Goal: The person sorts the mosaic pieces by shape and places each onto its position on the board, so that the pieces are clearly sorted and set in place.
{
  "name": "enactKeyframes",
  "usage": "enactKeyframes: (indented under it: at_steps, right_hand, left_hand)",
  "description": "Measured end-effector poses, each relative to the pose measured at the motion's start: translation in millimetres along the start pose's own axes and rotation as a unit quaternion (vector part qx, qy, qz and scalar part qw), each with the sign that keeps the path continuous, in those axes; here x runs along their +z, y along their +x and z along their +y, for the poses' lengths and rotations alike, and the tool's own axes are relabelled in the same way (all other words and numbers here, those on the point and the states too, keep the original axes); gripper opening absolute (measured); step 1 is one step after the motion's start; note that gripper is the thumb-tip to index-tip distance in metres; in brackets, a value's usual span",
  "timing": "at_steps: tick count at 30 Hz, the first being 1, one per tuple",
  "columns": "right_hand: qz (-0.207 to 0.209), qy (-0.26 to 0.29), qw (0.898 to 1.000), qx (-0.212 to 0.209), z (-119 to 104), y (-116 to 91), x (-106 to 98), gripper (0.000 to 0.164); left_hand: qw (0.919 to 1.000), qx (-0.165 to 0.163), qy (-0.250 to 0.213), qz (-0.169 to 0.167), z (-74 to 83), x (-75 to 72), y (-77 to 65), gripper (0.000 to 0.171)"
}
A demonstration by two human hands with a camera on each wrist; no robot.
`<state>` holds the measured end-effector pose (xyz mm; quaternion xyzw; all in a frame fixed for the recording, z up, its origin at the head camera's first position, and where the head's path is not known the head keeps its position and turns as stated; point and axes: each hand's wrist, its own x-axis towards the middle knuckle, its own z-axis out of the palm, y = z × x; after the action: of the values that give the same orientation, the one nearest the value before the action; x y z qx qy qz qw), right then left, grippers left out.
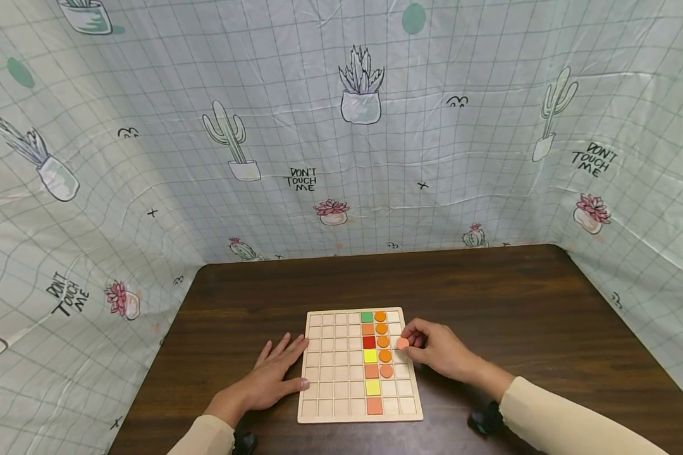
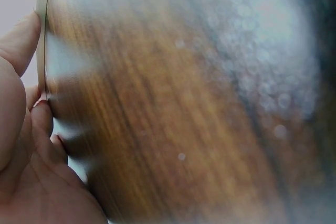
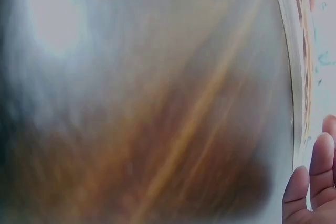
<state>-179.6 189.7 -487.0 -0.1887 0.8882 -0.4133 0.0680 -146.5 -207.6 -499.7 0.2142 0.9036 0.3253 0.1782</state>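
A pale wooden grid board [image 1: 326, 374] lies flat on the table. Down one column run square tiles in green, orange, red and yellow, among them a red tile [image 1: 369, 342]. Beside them is a column of several round orange discs [image 1: 383, 342]. My right hand [image 1: 441, 351] pinches a light orange disc [image 1: 402, 343] between thumb and fingers, over the board's right side. My left hand [image 1: 270, 376] lies with its fingers spread, thumb and fingertips touching the board's left edge. In the right wrist view, fingertips [image 3: 321, 161] show at the lower right; the disc is hidden there.
The dark brown wooden table [image 1: 250, 287] extends around the board on all sides. A curtain [image 1: 296, 139] with a grid and cactus pattern hangs behind the table and along both sides.
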Motion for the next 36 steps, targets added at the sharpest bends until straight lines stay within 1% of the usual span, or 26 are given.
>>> enactKeyframes:
  at_steps: [4,10,13,15,18,22,27,30,36]
  right_hand:
    - [-0.014,0.005,1.0,-0.018,-3.8,-3.5,4.0,0.013]
    - [-0.043,0.006,0.999,-0.031,-8.9,-8.4,10.3,0.014]
    - [-0.052,-0.004,0.998,-0.042,-10.4,-11.1,13.5,0.014]
    - [-0.057,-0.015,0.997,-0.051,-10.6,-12.9,15.3,0.014]
    - [-0.057,-0.034,0.995,-0.076,-10.8,-15.4,17.1,0.014]
    - [-0.063,-0.043,0.991,-0.114,-10.9,-18.7,18.8,0.014]
    - [-0.072,-0.05,0.983,-0.164,-12.1,-21.0,22.2,0.011]
    - [-0.074,-0.061,0.979,-0.178,-13.5,-21.6,23.8,0.01]
    - [-0.075,-0.069,0.977,-0.188,-14.9,-22.0,25.5,0.01]
  left_hand:
    - [1.0,-0.006,0.001,-0.001,-0.1,-0.1,0.6,0.089]
    - [0.9998,0.013,-0.014,-0.001,0.6,-1.0,-0.7,0.089]
    - [0.9999,0.009,-0.011,-0.002,0.6,-0.9,-0.4,0.089]
    - [1.0,0.001,0.0,-0.003,-0.5,-0.1,0.6,0.09]
    - [1.0,-0.002,0.005,-0.001,-1.8,0.9,1.6,0.09]
    - [1.0,-0.002,0.007,-0.003,0.0,-0.2,1.2,0.089]
    - [0.9999,-0.002,0.001,-0.013,9.4,-5.5,-1.1,0.085]
    - [0.9998,-0.01,0.004,-0.016,12.4,-6.5,-1.1,0.083]
    - [0.9998,-0.013,0.011,-0.008,1.1,-0.8,2.5,0.087]
